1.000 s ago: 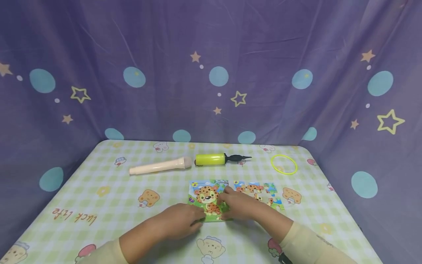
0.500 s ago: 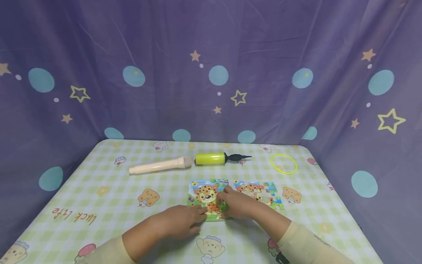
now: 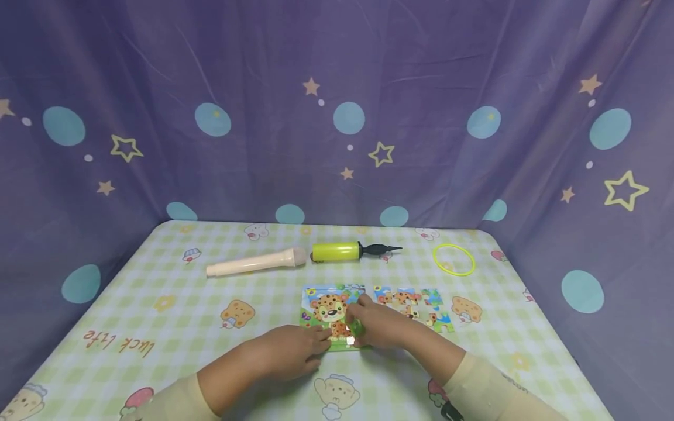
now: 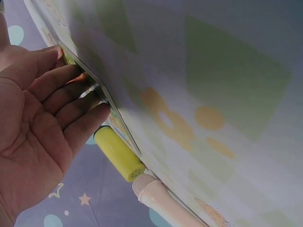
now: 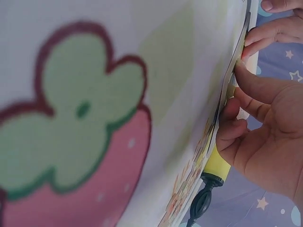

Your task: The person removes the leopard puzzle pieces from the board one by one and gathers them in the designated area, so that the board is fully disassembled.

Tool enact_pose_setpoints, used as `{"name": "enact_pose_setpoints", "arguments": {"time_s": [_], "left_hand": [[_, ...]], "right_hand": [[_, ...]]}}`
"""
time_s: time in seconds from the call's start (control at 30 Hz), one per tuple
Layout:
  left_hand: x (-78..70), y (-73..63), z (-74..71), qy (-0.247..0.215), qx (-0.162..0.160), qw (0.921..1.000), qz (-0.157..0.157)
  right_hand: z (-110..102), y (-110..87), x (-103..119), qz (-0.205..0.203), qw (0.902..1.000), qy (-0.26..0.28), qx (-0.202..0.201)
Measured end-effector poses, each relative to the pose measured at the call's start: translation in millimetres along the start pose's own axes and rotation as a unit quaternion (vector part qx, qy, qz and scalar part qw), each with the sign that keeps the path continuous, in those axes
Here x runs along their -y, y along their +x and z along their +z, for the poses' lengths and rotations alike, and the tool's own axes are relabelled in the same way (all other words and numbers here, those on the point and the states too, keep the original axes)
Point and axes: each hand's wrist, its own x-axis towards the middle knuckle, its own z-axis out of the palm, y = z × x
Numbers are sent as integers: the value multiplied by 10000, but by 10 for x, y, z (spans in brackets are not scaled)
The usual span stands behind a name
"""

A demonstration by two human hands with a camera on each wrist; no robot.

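Note:
A leopard jigsaw puzzle [image 3: 329, 310] lies flat on the table, in front of me. My left hand [image 3: 289, 351] rests its fingertips on the puzzle's near left part; the left wrist view shows those fingers [image 4: 80, 120] fairly straight. At the puzzle's right side, my right hand [image 3: 381, 324] pinches a green puzzle piece [image 3: 358, 328], mostly covered by the fingers. Beside it, a small white patch shows in the picture's lower right. In the right wrist view the thumb [image 5: 258, 85] and curled fingers meet at the puzzle's edge.
Several loose puzzle pieces [image 3: 408, 297] lie right of the puzzle, partly behind my right hand. Farther back are a pale toy microphone [image 3: 255, 264], a yellow hand pump [image 3: 336, 252] with a black nozzle and a yellow ring [image 3: 436, 268]. A purple curtain [image 3: 253, 169] hangs behind the table.
A white patch now shows in the puzzle's lower right, by my right fingers, and the green piece has shifted slightly. My left hand has drawn slightly back from the puzzle's middle.

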Motion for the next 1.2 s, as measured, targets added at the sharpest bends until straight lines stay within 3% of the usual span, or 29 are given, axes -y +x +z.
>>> {"name": "enact_pose_setpoints", "arguments": {"time_s": [0.33,0.6,0.83,1.2], "left_hand": [[-3,13,-19,19,23,10000,1],[-27,1,-38,-72,117,9999,-75],[-28,-17,-32,-59,67,9999,-59],[-14,-24,-25,-142,73,9998,-86]], "right_hand": [[17,-17,-38,-32,10000,-15,-91],[-70,-113,-155,-272,9945,819,-585],[-239,-352,-396,-154,9898,1217,-728],[-400,-841,-846,167,9867,1595,-275]]}}
